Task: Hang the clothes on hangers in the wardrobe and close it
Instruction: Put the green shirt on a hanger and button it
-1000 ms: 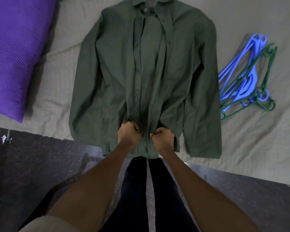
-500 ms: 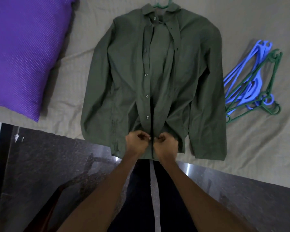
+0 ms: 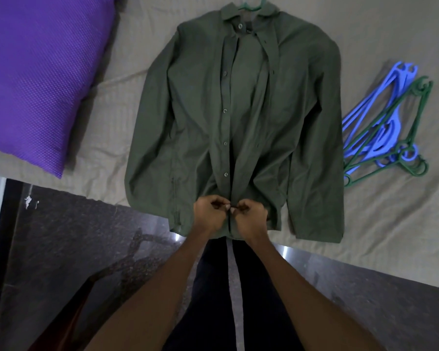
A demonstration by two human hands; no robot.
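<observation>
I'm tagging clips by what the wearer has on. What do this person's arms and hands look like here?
Both forearms are bare up to the frame's lower edge: no sleeves or cuffs in view. The left hand and right hand carry no gloves, and no rings, watch or bracelets can be seen.

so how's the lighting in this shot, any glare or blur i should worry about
Head view: dim overall, so the dark green shirt shows little fold detail; small bright glare patches sit on the polished dark floor by the bed edge; wide-angle bending curves the bedsheet edge; the left hand and right hand pinching the shirt's front edges look reasonably sharp, though what the fingertips hold is too dark to tell.
</observation>
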